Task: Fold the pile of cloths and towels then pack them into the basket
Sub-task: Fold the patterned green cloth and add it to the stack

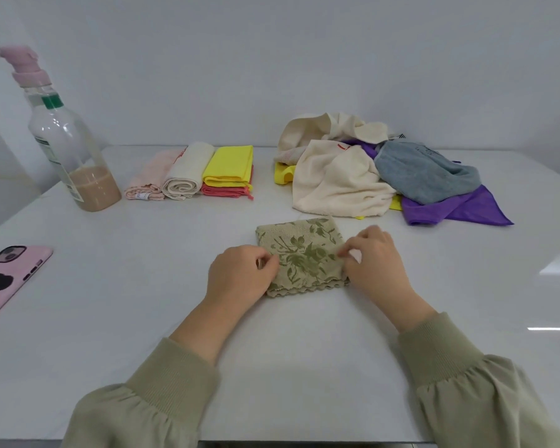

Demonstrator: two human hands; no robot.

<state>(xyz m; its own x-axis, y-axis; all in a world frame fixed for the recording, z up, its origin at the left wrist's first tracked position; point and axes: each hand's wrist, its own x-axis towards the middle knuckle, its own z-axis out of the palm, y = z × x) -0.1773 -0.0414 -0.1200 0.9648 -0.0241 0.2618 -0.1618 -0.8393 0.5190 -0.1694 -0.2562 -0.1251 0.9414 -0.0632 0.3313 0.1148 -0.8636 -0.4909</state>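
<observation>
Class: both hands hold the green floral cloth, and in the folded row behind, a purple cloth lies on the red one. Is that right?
No. The head view shows a yellow cloth on the red cloth. Left hand and right hand do hold the green floral cloth.

Folded green floral cloth lies flat on the white counter, left hand pinching its left edge and right hand pinching the right. Behind it sits a messy pile (cream, grey, purple, yellow bits). Further left, a row of folded cloths lines up by a clear bottle. Pink phone lies at the far left edge.
</observation>
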